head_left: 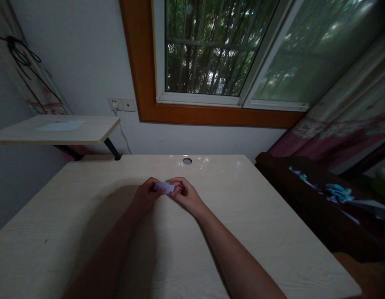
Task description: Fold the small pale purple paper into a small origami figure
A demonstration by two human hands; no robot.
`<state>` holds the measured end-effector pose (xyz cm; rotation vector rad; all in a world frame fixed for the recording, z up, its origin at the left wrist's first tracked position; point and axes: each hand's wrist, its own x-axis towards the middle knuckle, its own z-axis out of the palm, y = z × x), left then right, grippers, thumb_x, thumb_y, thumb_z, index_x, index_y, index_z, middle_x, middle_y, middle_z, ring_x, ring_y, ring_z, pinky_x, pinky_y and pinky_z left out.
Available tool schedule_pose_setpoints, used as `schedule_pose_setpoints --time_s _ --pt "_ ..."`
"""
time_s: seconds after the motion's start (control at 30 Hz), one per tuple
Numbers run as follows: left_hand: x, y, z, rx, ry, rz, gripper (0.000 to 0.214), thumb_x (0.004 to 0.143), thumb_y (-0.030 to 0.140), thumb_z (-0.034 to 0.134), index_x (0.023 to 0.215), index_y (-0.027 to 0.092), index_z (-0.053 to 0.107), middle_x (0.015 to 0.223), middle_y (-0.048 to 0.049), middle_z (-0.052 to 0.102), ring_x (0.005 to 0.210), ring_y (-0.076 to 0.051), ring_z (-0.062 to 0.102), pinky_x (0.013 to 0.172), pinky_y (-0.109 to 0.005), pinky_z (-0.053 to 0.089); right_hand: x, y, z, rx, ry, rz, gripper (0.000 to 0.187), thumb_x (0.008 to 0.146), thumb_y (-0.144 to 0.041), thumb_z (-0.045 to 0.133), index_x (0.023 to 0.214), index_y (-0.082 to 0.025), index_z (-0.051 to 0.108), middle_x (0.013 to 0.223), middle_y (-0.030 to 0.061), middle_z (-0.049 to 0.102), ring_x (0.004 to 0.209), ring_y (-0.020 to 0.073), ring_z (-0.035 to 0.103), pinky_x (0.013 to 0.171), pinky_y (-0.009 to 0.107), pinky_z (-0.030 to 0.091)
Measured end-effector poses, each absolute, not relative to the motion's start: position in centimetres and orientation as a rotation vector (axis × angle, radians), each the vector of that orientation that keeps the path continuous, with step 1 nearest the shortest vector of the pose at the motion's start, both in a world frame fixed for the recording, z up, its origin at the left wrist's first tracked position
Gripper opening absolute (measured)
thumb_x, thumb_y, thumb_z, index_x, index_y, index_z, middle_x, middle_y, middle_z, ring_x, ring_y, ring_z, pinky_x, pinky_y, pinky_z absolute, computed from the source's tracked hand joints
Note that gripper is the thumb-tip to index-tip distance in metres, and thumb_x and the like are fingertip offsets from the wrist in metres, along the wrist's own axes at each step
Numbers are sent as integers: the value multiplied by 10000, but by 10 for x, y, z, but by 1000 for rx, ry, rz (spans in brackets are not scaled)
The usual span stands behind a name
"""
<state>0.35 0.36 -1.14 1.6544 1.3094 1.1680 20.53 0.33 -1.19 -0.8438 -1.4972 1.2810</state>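
Note:
Both my hands meet over the middle of a pale wooden desk (86, 216). My left hand (145, 194) and my right hand (184, 194) pinch a small pale lilac piece of paper (164, 187) between their fingertips, one hand at each end. The fingers of both hands are curled around it. The paper is small and looks folded; I cannot make out its exact shape. My forearms reach in from the bottom edge of the view and cast a shadow on the desk to the left.
A round cable hole (187, 160) sits near the desk's far edge. A raised shelf (86, 131) with a sheet on it stands at the back left. A wall socket (120, 104) is beneath a barred window (208, 50). Dark furniture with coloured items (323, 195) stands right.

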Motion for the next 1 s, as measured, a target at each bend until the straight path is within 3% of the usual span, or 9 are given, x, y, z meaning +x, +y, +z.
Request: schedule_pose_setpoints --time_s 0.13,0.23,0.43,0.67,1.0 --pt "6 4 -13 1604 1193 1168 500 714 342 762 1139 185 550 663 53 590 624 -147 592 580 -238 452 204 4 -14 -853 -1537 1256 353 790 -282 706 1128 -233 615 855 1 631 659 112 517 617 243 411" --pt "8 4 -12 1577 1166 1140 544 738 320 739 1218 179 525 659 52 587 623 -157 621 584 -255 477 205 5 -16 -874 -1532 1236 298 824 -284 672 1110 -224 619 757 -18 597 661 124 524 611 245 401" --pt "7 6 -12 1541 1153 1098 480 805 322 684 1232 185 512 621 73 531 644 -177 687 602 -267 503 207 7 -17 -877 -1441 1210 264 832 -301 652 1084 -231 619 767 -11 602 674 139 532 629 258 410" --pt "6 5 -11 1483 1093 1178 463 821 367 670 1216 179 518 703 30 633 659 -176 698 669 -300 557 207 10 -17 -864 -1333 1203 236 803 -281 658 1026 -219 609 767 -5 616 694 150 554 654 264 417" --pt "4 5 -13 1480 1097 1250 390 837 362 656 1168 175 569 729 17 654 664 -156 687 684 -278 555 206 14 -23 -845 -1251 1221 187 818 -280 646 992 -221 610 705 -28 588 655 136 556 644 255 417"
